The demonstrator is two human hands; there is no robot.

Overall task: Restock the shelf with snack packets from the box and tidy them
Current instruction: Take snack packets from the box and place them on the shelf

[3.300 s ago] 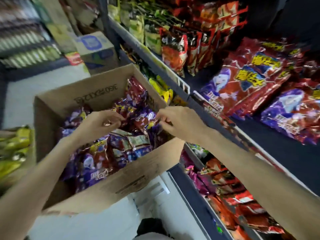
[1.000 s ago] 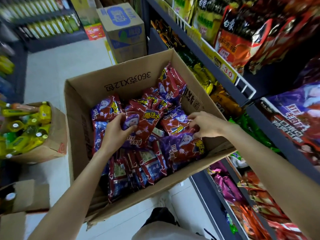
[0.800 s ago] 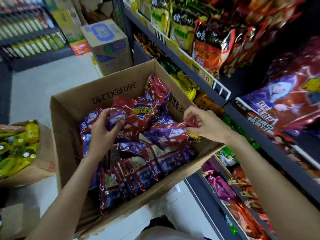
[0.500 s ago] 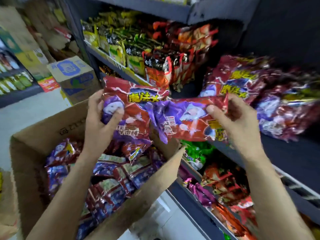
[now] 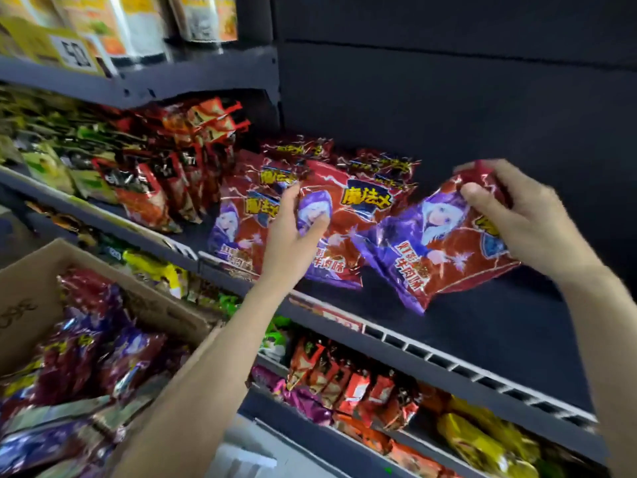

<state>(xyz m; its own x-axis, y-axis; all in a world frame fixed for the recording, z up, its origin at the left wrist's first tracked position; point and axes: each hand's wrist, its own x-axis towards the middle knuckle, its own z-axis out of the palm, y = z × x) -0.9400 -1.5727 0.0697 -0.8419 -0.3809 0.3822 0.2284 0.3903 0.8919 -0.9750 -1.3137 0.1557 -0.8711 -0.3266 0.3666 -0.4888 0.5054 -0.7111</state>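
Head view, store aisle. I see my left hand (image 5: 293,232) gripping a glossy red-and-purple foil snack packet (image 5: 344,229) with yellow lettering, thumb across its front and fingers behind; the packet stands nearly upright over the dark blue-grey metal shelf (image 5: 482,326), just right of a cluster of matching red-and-purple packets (image 5: 241,215) already stacked there. My right hand (image 5: 524,219) clutches a second identical foil packet (image 5: 437,250) by its upper right corner, fingers curled over the top edge; this one is tilted, its lower left corner pointing down toward the shelf board, and I cannot tell whether it touches. The two held packets sit just beside each other, edges nearly meeting. To the right of them the shelf board is bare dark metal, backed by a dark blue panel wall (image 5: 448,98). Along the shelf's front edge runs a slotted price rail (image 5: 448,363). Left of the stack stand red and green snack bags (image 5: 155,181) in rows. The tier above carries blurred yellow and white packages (image 5: 138,22); the tier below holds small red and yellow packs (image 5: 362,384). At lower left the open brown cardboard box (image 5: 31,298) holds many more of the red-and-purple packets (image 5: 86,357), partly blurred.
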